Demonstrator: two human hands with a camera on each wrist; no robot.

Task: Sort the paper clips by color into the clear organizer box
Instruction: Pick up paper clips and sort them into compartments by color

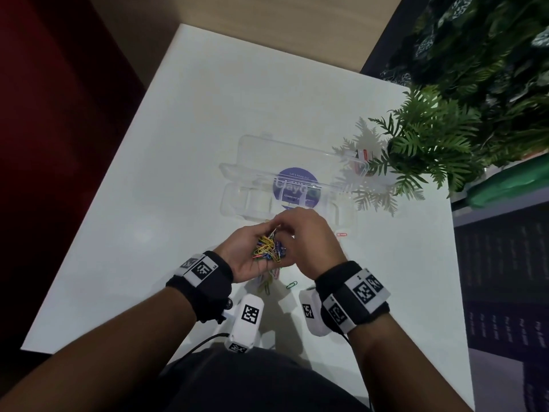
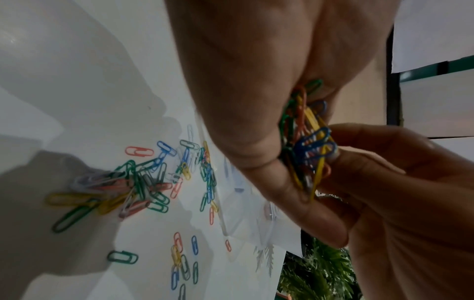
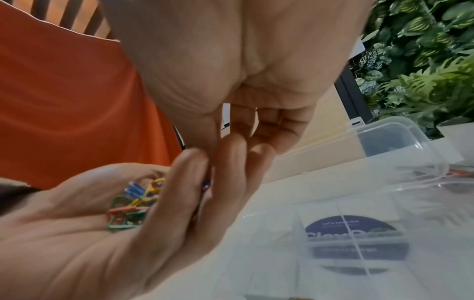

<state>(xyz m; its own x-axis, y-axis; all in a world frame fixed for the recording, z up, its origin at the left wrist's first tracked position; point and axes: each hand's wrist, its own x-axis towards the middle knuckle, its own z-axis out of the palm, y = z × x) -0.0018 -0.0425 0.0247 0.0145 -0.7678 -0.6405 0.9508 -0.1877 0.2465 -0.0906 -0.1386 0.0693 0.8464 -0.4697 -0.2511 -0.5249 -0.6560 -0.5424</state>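
My left hand (image 1: 252,248) lies palm up above the table and cups a tangled bundle of coloured paper clips (image 1: 267,248). In the left wrist view the bundle (image 2: 305,142) sits between its thumb and fingers. My right hand (image 1: 309,239) reaches over it and its fingertips (image 2: 343,154) pinch a blue clip (image 2: 314,140) at the edge of the bundle. Just beyond both hands, the clear organizer box (image 1: 231,200) lies open, with its dividers (image 3: 341,223) over a purple round sticker. Many loose clips (image 2: 133,182) lie on the table under my hands.
The box's lid (image 1: 267,147) lies flat behind it. A green clip (image 1: 292,284) and a red clip (image 1: 342,234) lie apart on the white table (image 1: 148,173). A fern (image 1: 430,144) overhangs the table's right side. White marker blocks (image 1: 248,319) stand near my body.
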